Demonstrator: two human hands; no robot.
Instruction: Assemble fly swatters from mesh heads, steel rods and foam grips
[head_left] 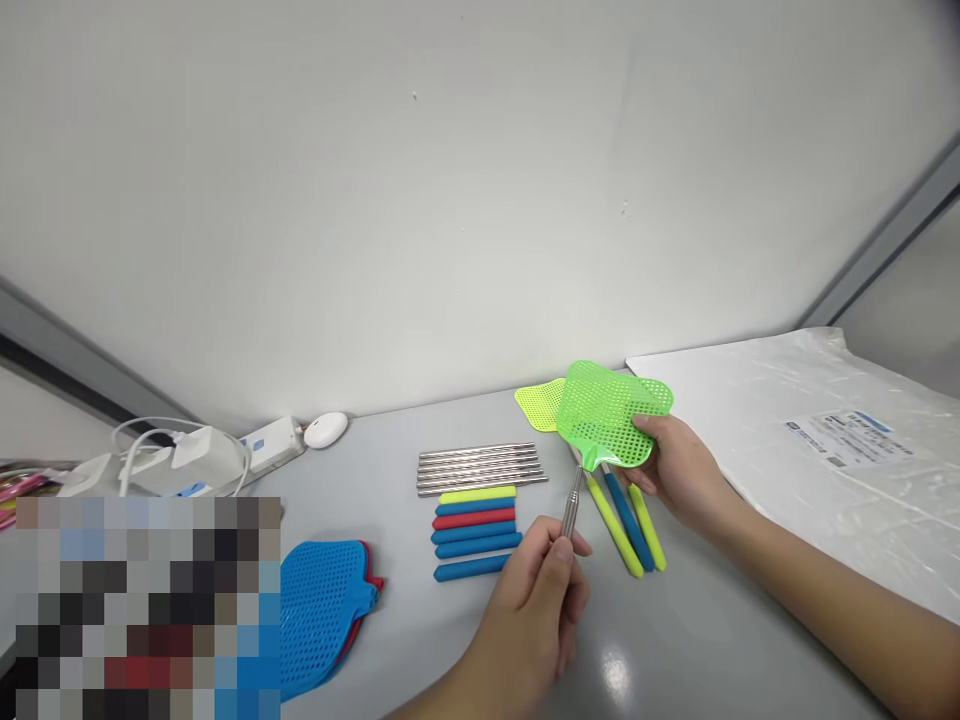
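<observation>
My right hand (679, 468) grips the edge of a bright green mesh fly swatter head (604, 415), held above the grey table. A short metal rod (572, 508) runs down from the head's neck into my left hand (536, 600), whose fingers pinch its lower end. Under the green head lies a yellow-green swatter head (538, 403). Beneath my right hand lie three assembled handles, two yellow-green (616, 530) and one blue (630, 520).
Several loose metal rods (480, 468) lie side by side mid-table, with a row of coloured foam grips (474, 530) just below them. Blue and red swatter heads (322, 610) are stacked at the left. Chargers, cables (187, 455) and a white puck sit at the back left. A plastic-wrapped white sheet (810, 440) is at the right.
</observation>
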